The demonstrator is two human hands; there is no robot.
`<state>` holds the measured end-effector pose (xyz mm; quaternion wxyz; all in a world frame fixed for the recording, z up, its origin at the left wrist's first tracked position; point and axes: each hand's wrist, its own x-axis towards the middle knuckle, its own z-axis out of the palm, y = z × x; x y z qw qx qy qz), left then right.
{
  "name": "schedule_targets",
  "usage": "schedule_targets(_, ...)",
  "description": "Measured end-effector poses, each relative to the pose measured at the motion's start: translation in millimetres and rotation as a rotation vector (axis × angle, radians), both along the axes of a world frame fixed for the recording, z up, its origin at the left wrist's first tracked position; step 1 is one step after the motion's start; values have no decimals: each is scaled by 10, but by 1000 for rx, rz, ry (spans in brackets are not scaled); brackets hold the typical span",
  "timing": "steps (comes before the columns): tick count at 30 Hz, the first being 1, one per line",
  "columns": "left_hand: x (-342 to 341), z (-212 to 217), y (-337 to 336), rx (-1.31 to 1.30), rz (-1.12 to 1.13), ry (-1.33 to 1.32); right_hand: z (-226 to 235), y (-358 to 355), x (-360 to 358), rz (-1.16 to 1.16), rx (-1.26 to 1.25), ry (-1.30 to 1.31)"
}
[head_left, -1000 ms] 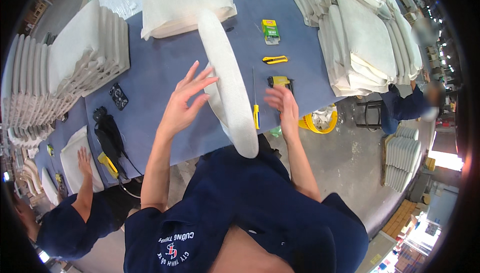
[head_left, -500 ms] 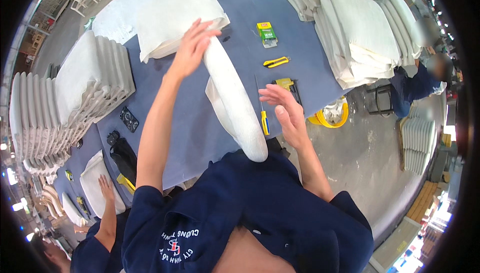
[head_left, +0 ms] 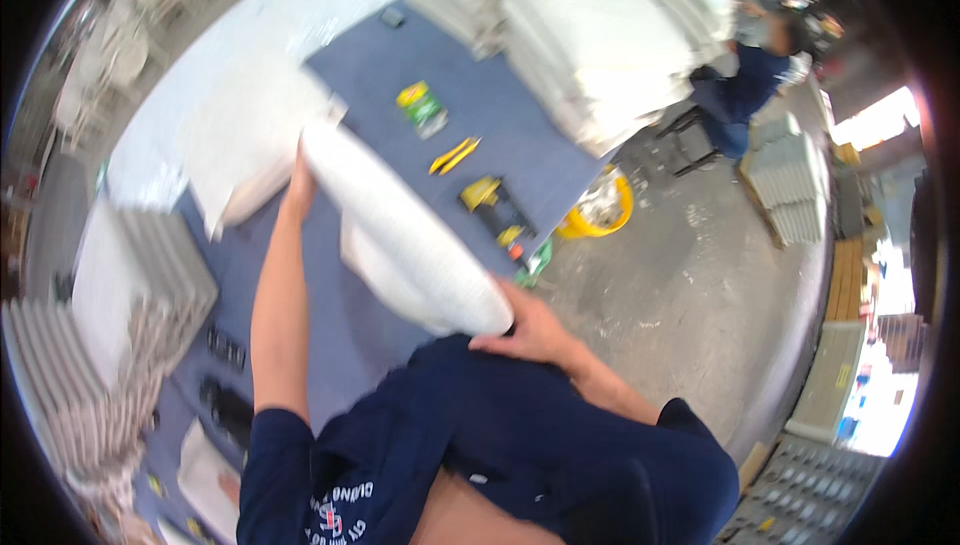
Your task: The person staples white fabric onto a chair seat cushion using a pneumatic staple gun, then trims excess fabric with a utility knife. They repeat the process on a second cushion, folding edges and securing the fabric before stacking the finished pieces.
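Note:
A white fabric-covered seat cushion (head_left: 405,220) stands tilted on its edge over the blue-grey tabletop, its near end against my shirt. My left hand (head_left: 299,190) holds the far end, with most of its fingers hidden behind the fabric. At the near end my right hand (head_left: 540,327) grips the rounded end, the thumb toward my body and the fingers partly out of sight. Just beyond my left hand lies a pile of white covers or pads (head_left: 255,130). To the right of the cushion rests a yellow and black staple gun (head_left: 497,213).
A yellow utility knife (head_left: 455,156) and a green and yellow box (head_left: 422,110) lie beyond the staple gun. White cushion stacks (head_left: 150,280) stand left, others (head_left: 600,35) far right. A yellow bucket (head_left: 624,210) is beside the table. One co-worker (head_left: 745,80) is at right, another's hand (head_left: 230,487) lower left.
My right hand has come from open air onto the cushion's near end. My left hand has gone from lying over its far top to holding its side. The view has turned to the right.

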<state>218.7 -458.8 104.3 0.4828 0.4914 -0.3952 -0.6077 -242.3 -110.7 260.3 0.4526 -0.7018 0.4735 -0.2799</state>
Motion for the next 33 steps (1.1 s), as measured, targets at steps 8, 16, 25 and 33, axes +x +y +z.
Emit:
schedule_targets(8,-284,-722,884,-69,524,32,-666,75,-234,90,72,109)
schedule_targets(16,369,-175,3044,19,688,-144,-504,-697,76,-332,89,-198)
schedule_targets(25,121,-697,4924,670,289,-1320,-1958,-1537,1019,50,-81,625)
schedule_targets(33,-734,-1194,5796,518,697,-150,-2302,-552,706,-29,35,446)
